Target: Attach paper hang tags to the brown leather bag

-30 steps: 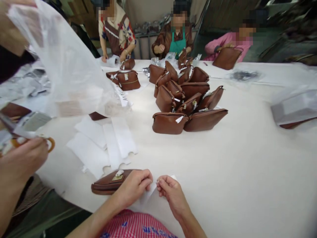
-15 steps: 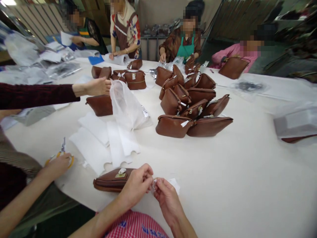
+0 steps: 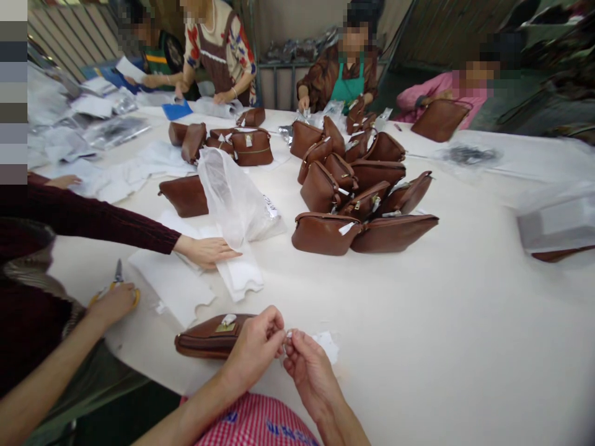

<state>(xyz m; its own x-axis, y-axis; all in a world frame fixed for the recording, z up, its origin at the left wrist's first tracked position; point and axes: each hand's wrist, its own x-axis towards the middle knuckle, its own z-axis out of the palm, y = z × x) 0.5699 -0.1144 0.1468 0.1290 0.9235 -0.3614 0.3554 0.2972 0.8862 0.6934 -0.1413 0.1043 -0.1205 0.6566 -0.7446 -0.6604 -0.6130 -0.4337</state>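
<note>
Your left hand (image 3: 253,350) and right hand (image 3: 309,371) pinch one small white scrap (image 3: 288,336) between closed fingertips, raised just above the table's near edge (image 3: 418,371). A flat bag (image 3: 209,336) lies beside your left hand, within reach; white paper (image 3: 326,344) rests by your right.

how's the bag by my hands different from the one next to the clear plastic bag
The near bag lies flat on its side, its tagged clasp facing up; the bag beside the plastic bag stands upright. The near one touches the left hand; the other is untouched. Both are brown leather.
</note>
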